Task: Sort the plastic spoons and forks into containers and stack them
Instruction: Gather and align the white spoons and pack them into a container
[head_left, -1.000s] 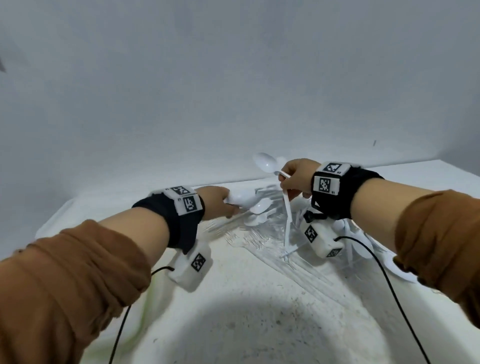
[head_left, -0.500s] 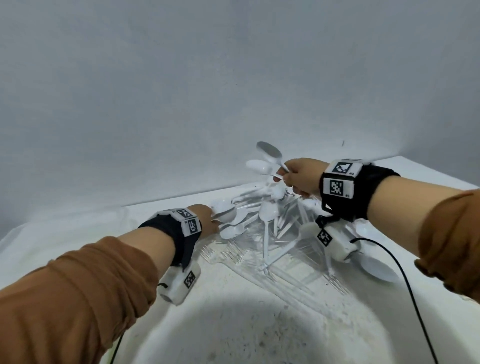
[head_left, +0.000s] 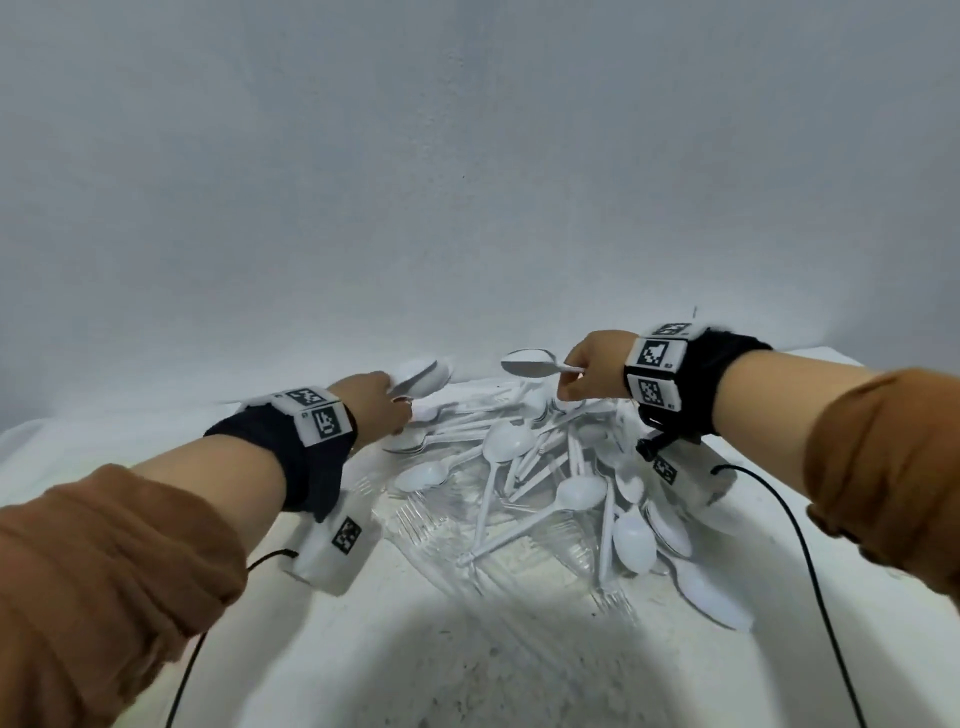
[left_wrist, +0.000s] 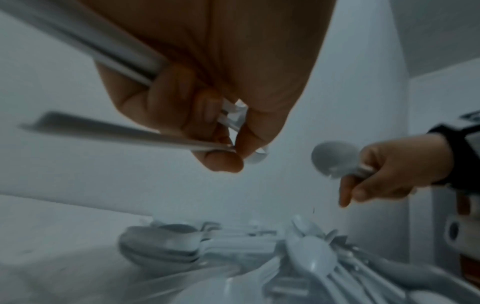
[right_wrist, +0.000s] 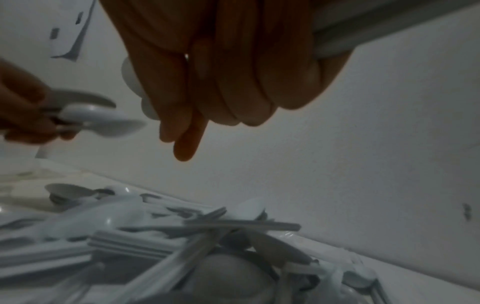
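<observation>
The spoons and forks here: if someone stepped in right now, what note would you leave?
Left hand: grips a few white spoons by their handles.
Right hand: holds one spoon above the pile.
The pile of white spoons and clear forks lies loose on the table.
No containers in view; nothing is sorted or stacked yet.

Both forearms extend forward, brown sleeves pushed back, each wrist wearing a black band with white tag blocks. Left hand sits lower and to the left, fingers curled tight with thumb pressed against the index tip, gripping white spoons. Right hand is raised slightly higher, fingers folded into the palm around a spoon, index finger pointing loosely downward.
</observation>
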